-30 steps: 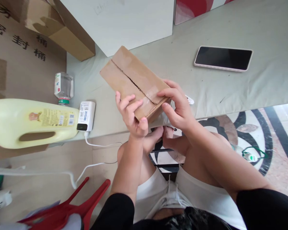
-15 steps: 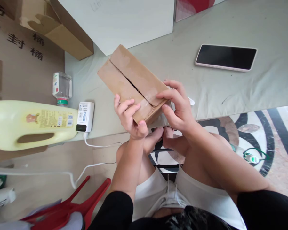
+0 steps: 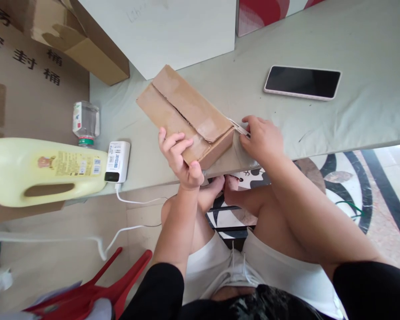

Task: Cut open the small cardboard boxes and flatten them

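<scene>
By the edge of the table (image 3: 306, 124), the left hand (image 3: 183, 171) holds the box (image 3: 190, 104). The right hand (image 3: 266, 138) seems to pinch a thin stick (image 3: 240, 128). The top is split; its flaps aren't folded back.

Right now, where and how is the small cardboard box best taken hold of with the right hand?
Probably by the long edge nearer the phone, coming from the right: the left hand holds the opposite side of the small cardboard box, and that straight edge is unheld.
</scene>
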`<state>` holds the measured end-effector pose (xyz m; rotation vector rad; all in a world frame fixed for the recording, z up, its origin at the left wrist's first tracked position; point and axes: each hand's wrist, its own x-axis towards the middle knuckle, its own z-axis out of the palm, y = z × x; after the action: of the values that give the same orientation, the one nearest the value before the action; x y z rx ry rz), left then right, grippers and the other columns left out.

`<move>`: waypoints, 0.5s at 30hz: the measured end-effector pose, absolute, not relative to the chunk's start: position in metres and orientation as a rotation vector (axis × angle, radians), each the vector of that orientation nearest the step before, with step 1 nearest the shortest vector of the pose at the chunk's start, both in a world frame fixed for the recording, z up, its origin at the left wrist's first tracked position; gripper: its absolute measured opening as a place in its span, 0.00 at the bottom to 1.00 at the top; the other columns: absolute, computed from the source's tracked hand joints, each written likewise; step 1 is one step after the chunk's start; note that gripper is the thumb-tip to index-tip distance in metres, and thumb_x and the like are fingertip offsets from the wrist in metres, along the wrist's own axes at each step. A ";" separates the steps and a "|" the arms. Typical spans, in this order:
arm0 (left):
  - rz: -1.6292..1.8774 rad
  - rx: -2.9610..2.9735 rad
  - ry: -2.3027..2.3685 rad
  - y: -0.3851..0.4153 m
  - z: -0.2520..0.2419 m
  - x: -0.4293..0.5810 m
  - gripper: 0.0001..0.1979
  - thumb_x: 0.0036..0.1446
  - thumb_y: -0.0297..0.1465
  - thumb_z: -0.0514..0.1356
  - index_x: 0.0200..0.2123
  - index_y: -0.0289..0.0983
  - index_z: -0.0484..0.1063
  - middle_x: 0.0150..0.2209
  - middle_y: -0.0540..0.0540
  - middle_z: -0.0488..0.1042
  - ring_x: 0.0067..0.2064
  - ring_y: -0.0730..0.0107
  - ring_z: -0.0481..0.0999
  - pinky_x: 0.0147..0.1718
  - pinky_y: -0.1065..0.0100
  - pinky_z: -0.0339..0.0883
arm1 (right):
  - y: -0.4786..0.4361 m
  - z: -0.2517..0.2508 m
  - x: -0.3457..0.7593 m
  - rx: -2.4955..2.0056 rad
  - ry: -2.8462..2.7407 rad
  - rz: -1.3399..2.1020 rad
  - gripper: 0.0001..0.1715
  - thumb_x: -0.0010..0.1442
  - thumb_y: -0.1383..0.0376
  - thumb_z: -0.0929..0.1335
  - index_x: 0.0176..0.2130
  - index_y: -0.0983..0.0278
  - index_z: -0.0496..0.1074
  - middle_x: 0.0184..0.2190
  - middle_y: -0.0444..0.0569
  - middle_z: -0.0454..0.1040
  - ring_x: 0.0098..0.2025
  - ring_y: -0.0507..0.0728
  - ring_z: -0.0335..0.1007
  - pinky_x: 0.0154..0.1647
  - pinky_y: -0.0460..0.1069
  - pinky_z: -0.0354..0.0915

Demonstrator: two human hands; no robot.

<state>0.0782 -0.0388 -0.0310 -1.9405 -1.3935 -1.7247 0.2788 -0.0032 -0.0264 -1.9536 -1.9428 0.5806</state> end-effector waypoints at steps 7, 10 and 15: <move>-1.719 -2.021 -1.262 -0.038 -0.029 0.078 0.18 0.65 0.45 0.44 0.44 0.42 0.67 0.43 0.42 0.67 0.53 0.55 0.69 0.68 0.42 0.50 | -0.014 0.001 0.287 -1.806 -1.611 0.907 0.13 0.61 0.64 0.65 0.46 0.62 0.71 0.37 0.49 0.75 0.28 0.53 0.68 0.32 0.51 0.62; -1.708 -2.046 -1.298 -0.040 -0.029 0.077 0.20 0.65 0.48 0.44 0.44 0.42 0.67 0.44 0.42 0.68 0.58 0.54 0.68 0.68 0.42 0.49 | -0.034 0.012 0.286 -1.552 -1.476 0.903 0.18 0.65 0.62 0.64 0.54 0.58 0.62 0.32 0.43 0.72 0.20 0.49 0.60 0.26 0.49 0.60; -1.646 -2.064 -1.320 -0.043 -0.028 0.074 0.21 0.67 0.49 0.43 0.45 0.42 0.67 0.45 0.42 0.69 0.59 0.56 0.68 0.67 0.43 0.54 | -0.073 0.029 0.272 -1.077 -1.576 0.746 0.20 0.65 0.70 0.62 0.55 0.55 0.58 0.33 0.43 0.73 0.25 0.50 0.65 0.28 0.48 0.63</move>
<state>0.0739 -0.0428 -0.0279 -2.0640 -1.3197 -1.6463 0.2723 -0.0729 0.0285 -1.0771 -1.5764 0.7455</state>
